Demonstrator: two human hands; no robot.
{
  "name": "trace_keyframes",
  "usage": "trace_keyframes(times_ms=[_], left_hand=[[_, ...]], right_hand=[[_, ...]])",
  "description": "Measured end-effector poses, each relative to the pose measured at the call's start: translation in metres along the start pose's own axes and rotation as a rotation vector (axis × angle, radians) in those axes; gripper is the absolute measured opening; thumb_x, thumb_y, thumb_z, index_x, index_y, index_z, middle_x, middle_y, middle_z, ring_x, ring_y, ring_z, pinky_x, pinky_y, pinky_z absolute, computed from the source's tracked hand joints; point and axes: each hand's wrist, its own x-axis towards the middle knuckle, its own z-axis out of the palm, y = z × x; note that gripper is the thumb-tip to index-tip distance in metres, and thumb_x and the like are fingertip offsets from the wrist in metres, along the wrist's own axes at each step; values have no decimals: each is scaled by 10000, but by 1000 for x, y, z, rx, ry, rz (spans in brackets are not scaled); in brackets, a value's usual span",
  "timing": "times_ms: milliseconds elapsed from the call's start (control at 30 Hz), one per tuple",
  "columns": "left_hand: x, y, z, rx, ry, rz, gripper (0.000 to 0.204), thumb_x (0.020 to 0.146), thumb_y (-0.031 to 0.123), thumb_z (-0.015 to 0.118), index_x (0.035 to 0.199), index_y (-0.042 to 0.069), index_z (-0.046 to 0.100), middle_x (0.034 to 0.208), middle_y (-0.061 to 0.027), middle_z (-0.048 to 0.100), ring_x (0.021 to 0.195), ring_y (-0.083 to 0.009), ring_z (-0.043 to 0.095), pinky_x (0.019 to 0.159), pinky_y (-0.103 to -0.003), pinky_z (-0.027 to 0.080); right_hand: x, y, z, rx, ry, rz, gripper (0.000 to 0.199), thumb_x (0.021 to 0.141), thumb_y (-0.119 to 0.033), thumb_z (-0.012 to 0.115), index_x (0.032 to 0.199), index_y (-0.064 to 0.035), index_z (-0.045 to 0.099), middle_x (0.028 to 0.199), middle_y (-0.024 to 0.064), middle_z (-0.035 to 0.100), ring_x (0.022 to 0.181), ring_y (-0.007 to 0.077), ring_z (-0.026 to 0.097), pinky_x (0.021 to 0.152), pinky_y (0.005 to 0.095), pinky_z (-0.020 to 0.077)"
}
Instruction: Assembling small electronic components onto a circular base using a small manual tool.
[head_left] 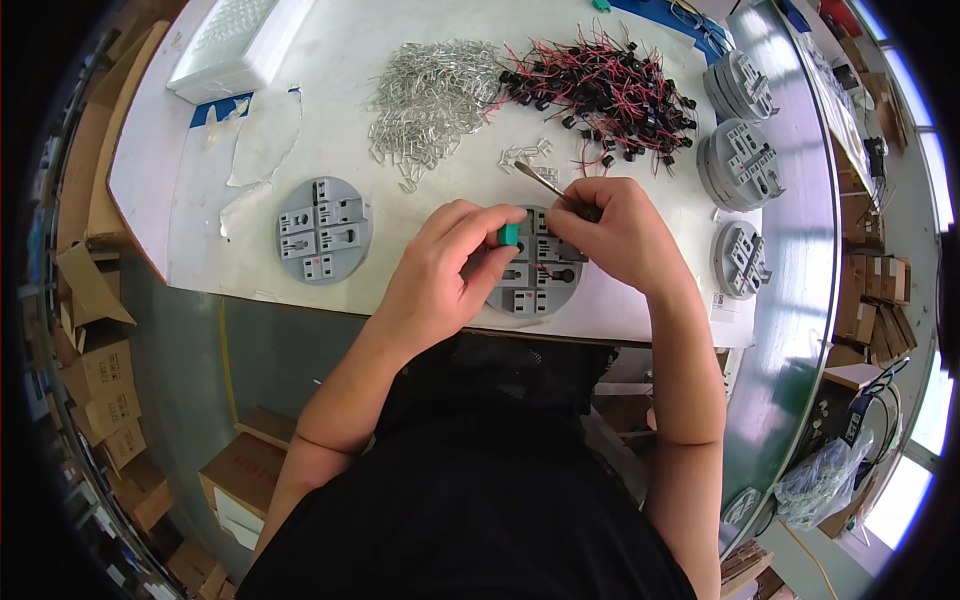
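Note:
At the near edge of the table, a round grey fixture plate (530,302) with raised blocks and slots lies between my hands, partly covered by them. My left hand (435,265) pinches a small green block (508,235) between thumb and fingers, over the plate's left side. Closed around a slim metal tool (540,180) is my right hand (622,232), at the plate's upper right. The tool's thin end points up and left, away from the plate; its kind is not clear. A dark part with a bit of red wire (541,268) sits in the plate.
Beyond my hands lie a heap of clear U-shaped pieces (430,105) and a pile of black parts with red wires (610,90). Another grey fixture plate (323,230) lies at left; several more (740,165) line the right. A white tray (238,45) stands far left.

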Motion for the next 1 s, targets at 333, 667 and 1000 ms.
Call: trace_keyframes(times_ms=[333, 667, 1000], left_hand=[[13, 17, -5, 172, 7, 78, 333, 957, 41, 737, 1287, 23, 702, 978, -105, 644, 874, -279, 653, 793, -391, 554], [41, 30, 6, 391, -144, 134, 278, 935, 58, 760, 1206, 3, 734, 930, -116, 655, 842, -315, 642, 763, -423, 533], [58, 47, -8, 607, -284, 129, 467, 871, 190, 830, 1305, 58, 719, 1050, -108, 670, 930, -302, 660, 820, -403, 550]], right_hand=[[-6, 17, 3, 215, 104, 40, 315, 1002, -276, 756, 940, 33, 749, 739, 10, 655, 648, 65, 533, 584, 270, 420], [-14, 25, 2, 508, 179, 74, 286, 1048, -293, 721, 962, -22, 749, 744, -47, 611, 604, 24, 466, 547, 229, 341], [-20, 29, 2, 770, 261, -10, 353, 1132, -306, 587, 1026, 0, 727, 789, 1, 612, 631, 75, 521, 577, 239, 396]])
